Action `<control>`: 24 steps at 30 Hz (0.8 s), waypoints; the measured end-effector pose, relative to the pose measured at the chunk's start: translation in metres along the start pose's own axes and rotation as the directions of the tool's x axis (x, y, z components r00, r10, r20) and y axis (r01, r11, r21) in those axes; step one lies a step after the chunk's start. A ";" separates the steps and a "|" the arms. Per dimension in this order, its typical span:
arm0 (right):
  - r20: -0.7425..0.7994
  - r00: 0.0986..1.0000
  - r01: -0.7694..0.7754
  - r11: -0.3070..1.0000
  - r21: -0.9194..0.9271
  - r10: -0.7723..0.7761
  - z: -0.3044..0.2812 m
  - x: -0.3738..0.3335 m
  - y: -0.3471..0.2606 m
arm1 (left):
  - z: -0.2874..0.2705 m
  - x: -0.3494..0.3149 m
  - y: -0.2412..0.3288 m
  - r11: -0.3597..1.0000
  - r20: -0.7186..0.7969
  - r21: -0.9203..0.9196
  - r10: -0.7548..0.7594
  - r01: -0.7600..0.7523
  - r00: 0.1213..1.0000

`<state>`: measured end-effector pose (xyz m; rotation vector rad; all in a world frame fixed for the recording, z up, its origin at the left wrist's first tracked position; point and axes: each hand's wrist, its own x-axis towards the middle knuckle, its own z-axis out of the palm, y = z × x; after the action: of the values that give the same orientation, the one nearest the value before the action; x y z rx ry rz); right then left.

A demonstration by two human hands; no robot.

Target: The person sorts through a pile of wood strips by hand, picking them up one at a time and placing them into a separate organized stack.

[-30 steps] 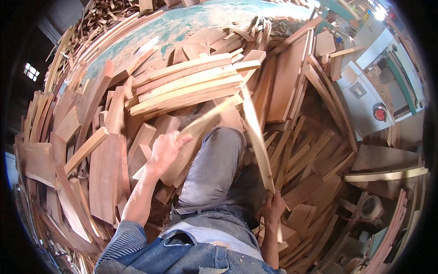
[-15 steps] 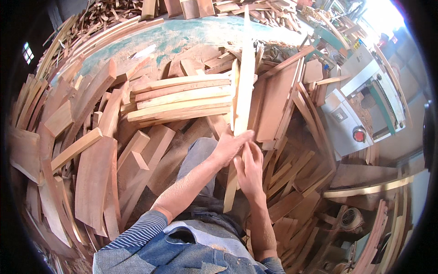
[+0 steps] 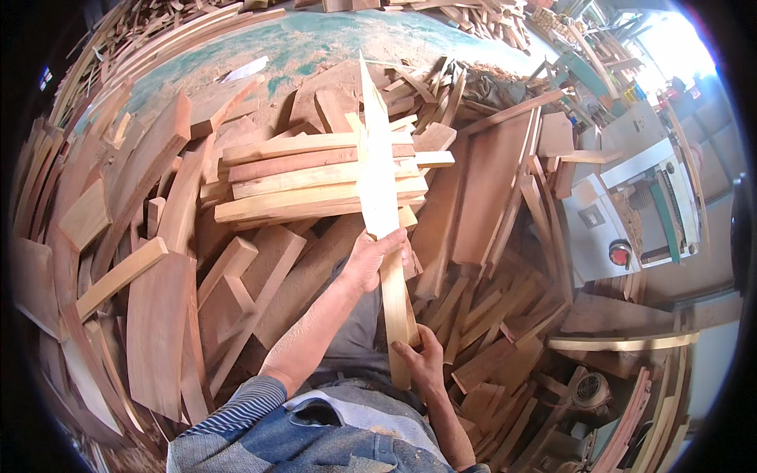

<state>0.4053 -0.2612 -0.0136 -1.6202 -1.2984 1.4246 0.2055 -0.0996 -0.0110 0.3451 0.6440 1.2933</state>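
Note:
A long, pale wooden board [image 3: 377, 177], narrowing to a point at its far end, reaches away from my body over the stacked strips. My left hand [image 3: 371, 260] is closed around it below its middle, with the thumb across the top face. Down at the near end, my right hand [image 3: 423, 359] grips the board's right edge, thumb on top and fingers hidden underneath. Beneath the board lies a pile of pale and reddish wooden strips [image 3: 300, 169], set crosswise. Sunlight washes out the grain on the board's upper part.
Brown planks [image 3: 162, 331] lean in heaps on the left. A green, dusty surface [image 3: 315, 47] lies beyond the strips. At right stands a pale machine [image 3: 587, 217] with a red knob [image 3: 620, 254]. Offcuts [image 3: 489, 307] fill the floor right of my legs, near a motor [image 3: 590, 390].
The board's far end has swung left, now crossing over the strip pile. My right hand has slid from beside my left hand down to the near end. My left hand has shifted slightly left and nearer.

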 end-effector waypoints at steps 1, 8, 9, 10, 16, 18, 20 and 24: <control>-0.016 1.000 -0.001 1.000 0.004 0.002 0.003 0.006 -0.004 | 0.001 0.006 0.007 0.998 0.020 0.010 -0.065 0.065 0.998; -0.247 0.940 0.250 0.968 0.028 -0.235 -0.009 0.089 -0.050 | -0.023 0.008 -0.009 0.911 -0.052 0.406 -0.061 0.077 0.997; -0.276 0.902 0.322 0.944 -0.076 -0.330 -0.015 0.122 -0.064 | -0.032 0.001 -0.015 0.871 -0.052 0.489 -0.030 0.052 0.998; -0.268 0.883 0.407 0.913 0.024 -0.386 -0.022 0.159 -0.092 | -0.038 -0.006 -0.020 0.861 -0.065 0.500 -0.068 0.091 0.996; -0.423 0.892 0.135 0.987 -0.089 -0.161 -0.084 0.350 -0.242 | -0.084 -0.037 -0.083 0.792 -0.086 0.596 -0.102 0.134 0.991; -0.498 0.804 0.276 0.946 -0.171 -0.325 -0.104 0.356 -0.213 | -0.087 -0.048 -0.085 0.772 -0.083 0.617 -0.130 0.154 0.988; -0.478 0.828 0.309 0.950 -0.043 -0.292 -0.099 0.296 -0.191 | -0.128 -0.049 -0.106 0.146 0.222 0.961 0.102 -0.235 0.970; -0.619 0.765 0.089 0.981 -0.171 -0.177 -0.166 0.193 -0.021 | -0.092 -0.067 -0.071 0.674 0.005 0.732 -0.153 0.101 0.988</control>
<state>0.5471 -0.0495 -0.0250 -1.8286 -1.0777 0.6060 0.1945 -0.1929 -0.1065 0.9852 1.1056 0.8260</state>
